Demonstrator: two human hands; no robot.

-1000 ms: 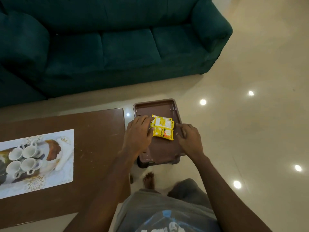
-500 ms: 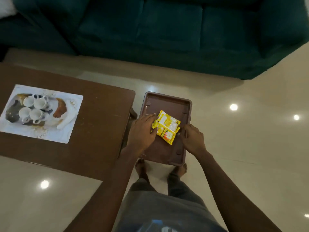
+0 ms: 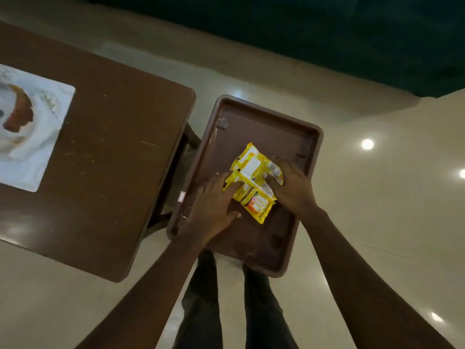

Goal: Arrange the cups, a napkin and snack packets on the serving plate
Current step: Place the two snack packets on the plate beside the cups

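Head view.

- Left hand (image 3: 214, 205): fingers (image 3: 232, 186) straight and slightly spread, laid flat. The tips rest on the left edge of the near snack packet (image 3: 255, 201). The thumb is stretched out sideways, its tip down on the tray floor just beside that packet's near end.
- Right hand (image 3: 293, 187): palm down over the right end of the far snack packet (image 3: 254, 163). The thumb (image 3: 266, 176) presses on the packet's face. The other fingers are loosely bent over the packet's right edge and motion-blurred. Cannot tell whether any of them hooks under that edge.
- Brown tray (image 3: 315, 137): rectangular with a raised rim, and it holds both packets. They are yellow and lie flat at mid-tray, nearer the right rim than the left. They sit slanted to the rims, side by side, touching or overlapping along one long edge. The far packet shows a white panel, the near one an orange picture. A small white sticker is on the left rim.
- The tray stands just beside the right end of the brown table (image 3: 113, 159), on the person's side of a dark green sofa (image 3: 327, 34).
- A white printed placemat (image 3: 40, 137) lies at the table's left side, cut off by the frame edge.
- Dark trouser legs (image 3: 261, 311) show below the tray's near rim, above a glossy pale floor (image 3: 377, 222).
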